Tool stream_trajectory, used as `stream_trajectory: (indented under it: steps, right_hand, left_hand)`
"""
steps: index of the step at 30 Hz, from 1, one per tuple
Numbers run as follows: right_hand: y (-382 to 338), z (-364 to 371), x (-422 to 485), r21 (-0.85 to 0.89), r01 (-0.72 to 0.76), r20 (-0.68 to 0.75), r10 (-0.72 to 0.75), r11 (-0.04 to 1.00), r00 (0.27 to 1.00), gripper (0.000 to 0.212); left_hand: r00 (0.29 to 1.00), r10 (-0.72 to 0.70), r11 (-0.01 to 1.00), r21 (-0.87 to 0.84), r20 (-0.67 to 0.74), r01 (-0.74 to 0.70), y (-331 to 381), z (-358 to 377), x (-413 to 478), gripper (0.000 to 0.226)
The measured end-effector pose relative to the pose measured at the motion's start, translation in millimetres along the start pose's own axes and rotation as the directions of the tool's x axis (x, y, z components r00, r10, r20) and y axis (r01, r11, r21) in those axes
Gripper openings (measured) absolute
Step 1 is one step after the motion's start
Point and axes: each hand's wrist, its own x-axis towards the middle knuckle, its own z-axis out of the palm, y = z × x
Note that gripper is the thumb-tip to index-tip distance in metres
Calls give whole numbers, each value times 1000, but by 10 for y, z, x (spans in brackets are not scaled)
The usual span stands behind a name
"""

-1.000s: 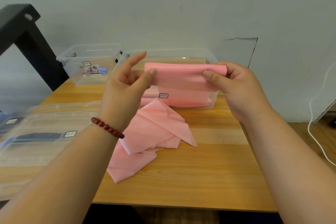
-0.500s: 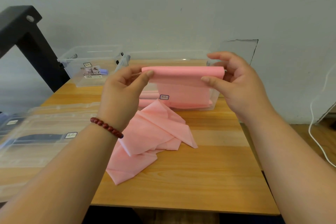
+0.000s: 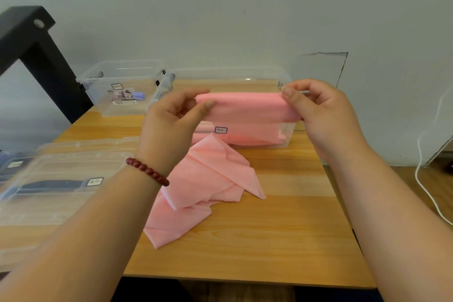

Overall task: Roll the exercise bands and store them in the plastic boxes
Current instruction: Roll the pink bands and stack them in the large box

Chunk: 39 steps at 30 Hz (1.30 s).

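— Pink band (image 3: pixel 245 108), where do I log it?
— Centre of frame, up off the table (image 3: pixel 282 240). The rolled part is stretched level between both hands. On my feed it sits just in front of the clear box (image 3: pixel 232 75), a little below the rim.
— Hands?
— Left hand (image 3: pixel 171 125) pinches the roll's left end, with the thumb in front and the fingers behind. Right hand (image 3: pixel 323 115) grips the right end, fingers curled over the top. Both are grasping the band, neither is free.
— Rest of the band?
— The tail (image 3: pixel 208 179) lies crumpled on the table, lower centre, running toward the near edge. Where it meets the roll is hidden behind the left hand.
— Anything in the box?
— Pink shows through its front wall. I can't tell whether that lies inside or hangs in front.
— Other stuff, quick.
— Second box (image 3: pixel 122 86) is at upper left, right beside the first, and I can't tell if they touch. It has a purple item (image 3: pixel 139 97) inside. Clear lid (image 3: pixel 73 162) lies flat at the left edge of the frame, and a dark strip (image 3: pixel 49 184) shows through it, blurred. Red bead bracelet (image 3: pixel 147 171) is on the left wrist. Black frame (image 3: pixel 31 39) is at far upper left. White cable (image 3: pixel 426 191) runs along the right edge, off the table.
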Motion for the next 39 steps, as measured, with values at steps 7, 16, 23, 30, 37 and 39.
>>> stream_trajectory:
  steps: [7,16,23,30,37,39]
  right_hand:
    - [23,-52,-44,29,-2,183,-3,1000,983,28]
    - [-30,-16,-29,19,52,44,-53,998,998,11]
    - [-20,-11,-20,36,9,43,-11,999,999,8]
    - [24,-30,-49,12,-8,96,7,1000,995,5]
    - [-13,23,-7,61,-113,92,107,992,990,23]
    - [-15,21,5,51,-122,96,117,991,989,30]
  left_hand:
    - [999,7,993,115,-38,-3,15,-28,-1,13]
    - [994,-108,989,-98,21,110,47,-9,-18,20]
    - [994,-104,991,-88,-19,102,-8,11,-6,17]
    - [998,-14,999,41,-59,16,-5,-3,-2,7]
    - [998,-51,978,-199,48,60,61,14,-33,33]
    - [998,-39,985,-167,41,45,71,9,-35,31]
